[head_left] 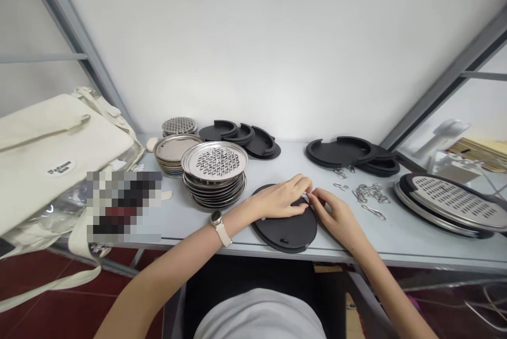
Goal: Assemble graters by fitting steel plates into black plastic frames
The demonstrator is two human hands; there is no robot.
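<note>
A round black plate [287, 232] with a slot near its front rim lies at the table's front edge. Over its far part stretches my left hand [283, 199], its fingers bent at the right rim and its thumb against the plate. My right hand [330, 213] meets it there, thumb and forefinger pinched together at the rim. A small shiny bit shows between the fingertips, too hidden to name. Just right of my hands lies a pile of wire clips [371, 193], with one single clip [373, 212] nearer the front.
Stacked metal grater discs [214, 162] stand left of my hands, with plain metal discs [178, 143] behind. Black round holders [259, 143] lie along the wall, and more holders [338, 153] at right. Large grater plates [459, 201] are far right. A cream bag [59, 133] fills the left.
</note>
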